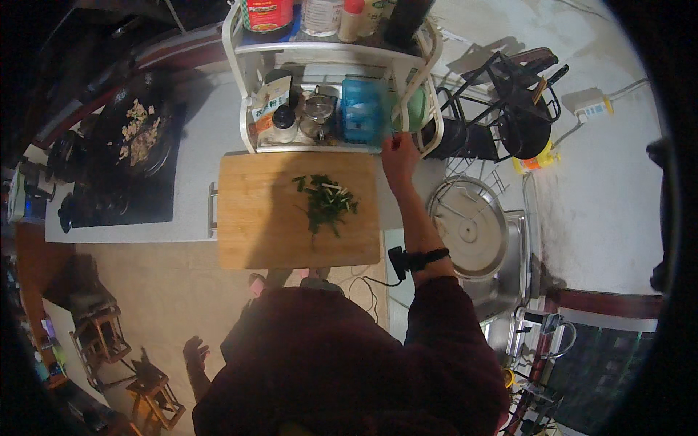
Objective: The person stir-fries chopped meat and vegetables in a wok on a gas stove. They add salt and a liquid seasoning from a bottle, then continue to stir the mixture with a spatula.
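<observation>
Chopped green leafy vegetable [328, 204] lies in a loose heap on a wooden cutting board [245, 218] in front of me. My right hand [401, 155] reaches forward past the board's far right corner to the front of a white two-tier rack [305, 148]. Its fingers are bent, close to the rack's right post, and what is between them, if anything, cannot be made out. Just beyond that hand are a blue translucent plastic box [362, 111] and a green bowl or dish [417, 109]. Down at my left side hangs my left hand [196, 353], fingers apart and holding nothing.
To the left, cooked food [139, 133] sits in a dark wok on the black stovetop [125, 210]. A glass pot [318, 111] and a black-capped jar [284, 125] stand in the rack. At right are a black utensil holder [523, 128] and a round metal lid [474, 245] over the sink [515, 272].
</observation>
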The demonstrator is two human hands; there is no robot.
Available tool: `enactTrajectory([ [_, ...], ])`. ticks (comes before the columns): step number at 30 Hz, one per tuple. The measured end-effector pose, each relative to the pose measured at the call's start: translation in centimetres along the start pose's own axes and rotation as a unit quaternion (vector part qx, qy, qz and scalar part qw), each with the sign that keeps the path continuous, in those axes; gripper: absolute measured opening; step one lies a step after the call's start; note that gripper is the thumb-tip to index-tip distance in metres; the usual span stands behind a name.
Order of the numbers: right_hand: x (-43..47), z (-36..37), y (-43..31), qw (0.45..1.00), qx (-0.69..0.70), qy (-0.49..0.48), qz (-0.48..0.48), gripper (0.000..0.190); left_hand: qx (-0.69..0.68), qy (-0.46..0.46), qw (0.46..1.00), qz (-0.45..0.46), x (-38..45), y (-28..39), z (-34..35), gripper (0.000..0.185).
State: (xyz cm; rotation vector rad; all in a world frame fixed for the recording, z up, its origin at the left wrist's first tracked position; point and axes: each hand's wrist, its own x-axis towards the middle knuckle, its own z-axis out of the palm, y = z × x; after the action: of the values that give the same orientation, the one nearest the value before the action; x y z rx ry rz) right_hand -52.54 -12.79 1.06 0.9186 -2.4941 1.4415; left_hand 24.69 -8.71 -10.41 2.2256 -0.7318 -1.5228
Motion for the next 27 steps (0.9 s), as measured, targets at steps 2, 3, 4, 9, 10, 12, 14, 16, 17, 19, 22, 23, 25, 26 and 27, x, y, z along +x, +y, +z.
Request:
enactTrajectory([
  [2, -0.8, -1.0, 0.4, 0.995, -0.069, 0.040, -0.053, 0.018, 0.004, 0.001, 1.000, 0.004, 0.3, 0.1, 0.5, 0.038],
  [3, -1.1, -1.2, 0.8, 0.993, -0.083, 0.048, -0.063, 0.018, 0.001, -0.009, 1.000, 0.004, 0.4, 0.1, 0.7, 0.038],
  [4, -1.2, -1.2, 1.3, 0.990, -0.094, 0.063, -0.081, 0.018, -0.002, -0.018, 1.000, 0.004, 0.6, 0.2, 1.0, 0.038],
  [9, -0.6, 0.5, 3.4, 0.989, -0.124, 0.056, -0.056, 0.015, 0.002, -0.044, 0.999, 0.031, 0.9, 0.7, 1.6, 0.038],
  [10, -0.5, 0.6, 3.5, 0.992, -0.114, 0.046, -0.035, 0.014, 0.003, -0.041, 0.999, 0.027, 0.8, 0.8, 1.6, 0.038],
  [12, -0.4, 0.5, 3.2, 0.993, -0.116, 0.030, -0.002, 0.012, -0.003, -0.035, 0.999, 0.026, 0.5, 0.6, 1.7, 0.039],
  [14, -0.4, 0.2, 2.4, 0.990, -0.129, 0.048, -0.012, 0.014, -0.015, -0.025, 0.999, 0.014, -0.2, 0.1, 1.6, 0.039],
  [16, 0.0, 0.2, 1.5, 0.977, -0.155, 0.121, -0.082, 0.018, -0.012, -0.014, 1.000, 0.009, -0.9, -0.5, 1.6, 0.041],
  [17, 0.4, 0.5, 1.1, 0.978, -0.144, 0.085, -0.120, 0.016, -0.006, -0.005, 1.000, -0.008, -1.2, -0.7, 1.6, 0.041],
  [19, 1.7, 1.8, 0.7, 0.963, -0.132, 0.050, -0.230, 0.014, -0.004, -0.022, 1.000, -0.007, -2.1, -1.2, 1.5, 0.042],
  [22, 4.7, 5.5, 1.1, 0.932, -0.231, -0.156, -0.232, 0.012, 0.000, 0.003, 1.000, -0.023, -3.3, -1.9, 1.9, 0.042],
  [23, 5.4, 6.5, 1.5, 0.921, -0.254, -0.176, -0.236, 0.013, -0.009, 0.004, 1.000, -0.019, -3.7, -2.0, 2.0, 0.041],
  [25, 6.6, 8.4, 2.2, 0.893, -0.313, -0.225, -0.232, 0.015, -0.025, 0.006, 1.000, -0.008, -4.4, -2.2, 2.1, 0.041],
  [26, 7.2, 9.1, 2.4, 0.891, -0.319, -0.232, -0.223, 0.015, -0.030, 0.007, 1.000, -0.004, -4.7, -2.4, 2.0, 0.041],
  [27, 7.7, 9.5, 2.5, 0.884, -0.339, -0.251, -0.200, 0.016, -0.034, 0.009, 0.999, -0.004, -4.9, -2.5, 1.9, 0.041],
])
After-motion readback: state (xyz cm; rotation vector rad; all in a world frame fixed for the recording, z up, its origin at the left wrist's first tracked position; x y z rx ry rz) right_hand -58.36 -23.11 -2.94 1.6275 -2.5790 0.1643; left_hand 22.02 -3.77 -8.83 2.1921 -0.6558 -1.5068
